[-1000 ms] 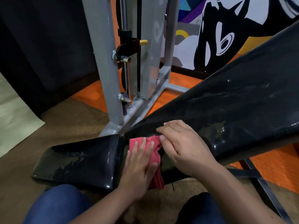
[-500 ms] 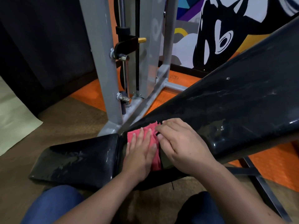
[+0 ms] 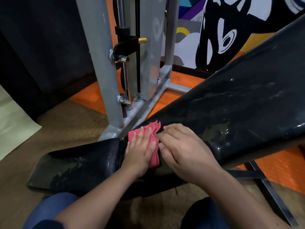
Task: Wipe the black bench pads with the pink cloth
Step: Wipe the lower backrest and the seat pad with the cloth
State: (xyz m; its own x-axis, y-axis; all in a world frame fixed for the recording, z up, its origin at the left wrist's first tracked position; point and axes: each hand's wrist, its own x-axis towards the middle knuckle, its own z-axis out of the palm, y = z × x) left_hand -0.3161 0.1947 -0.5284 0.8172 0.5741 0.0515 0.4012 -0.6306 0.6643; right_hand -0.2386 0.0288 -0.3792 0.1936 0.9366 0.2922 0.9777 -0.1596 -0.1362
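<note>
A pink cloth (image 3: 154,129) lies folded at the lower end of the inclined black back pad (image 3: 239,106), just above the gap to the flat black seat pad (image 3: 77,164). My left hand (image 3: 140,151) lies flat on the cloth with straight fingers, pressing it against the pad. My right hand (image 3: 183,149) sits beside it on the back pad, its fingertips touching the cloth's right edge. Both pads shine with wet streaks.
A grey steel machine frame (image 3: 102,66) with a chrome pin and yellow knob stands just behind the pads. The bench's dark metal leg (image 3: 270,189) runs down at the right. Orange mat and brown floor lie below; my knees are at the bottom.
My left hand has slid the cloth up and away along the lower end of the back pad. The right hand has stayed beside it on the pad.
</note>
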